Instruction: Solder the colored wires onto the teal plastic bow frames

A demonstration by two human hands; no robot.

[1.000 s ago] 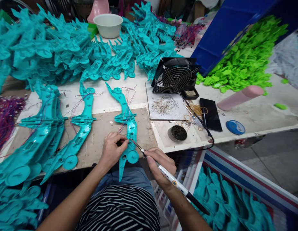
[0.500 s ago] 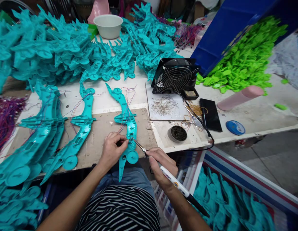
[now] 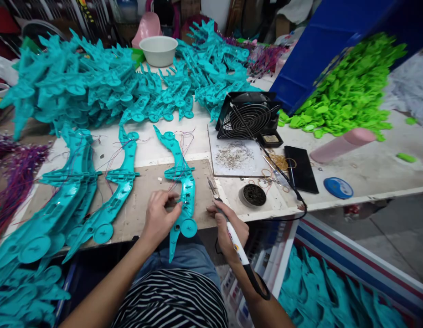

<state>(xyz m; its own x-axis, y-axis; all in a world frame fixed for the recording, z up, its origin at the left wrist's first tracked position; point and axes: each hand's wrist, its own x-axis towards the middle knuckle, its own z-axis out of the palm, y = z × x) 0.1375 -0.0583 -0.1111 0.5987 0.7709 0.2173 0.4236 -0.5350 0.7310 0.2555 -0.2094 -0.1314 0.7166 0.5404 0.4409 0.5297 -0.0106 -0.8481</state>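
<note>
A long, pale surface (image 3: 392, 159) runs in front of the hands (image 3: 160, 214) and stretches well to their right, its top stained and scuffed. A worn brown sheet (image 3: 148, 187) covers the part nearest the hands and extends to their left. Off to the right of the hands, past the surface's near edge, lies a grey floor (image 3: 389, 228) marked by thin, straight seams. Far beyond the hands the background is dark and crowded, with a white upright panel (image 3: 216, 16). Soft, whitish light falls on the surface; the space beneath it is dim.
</note>
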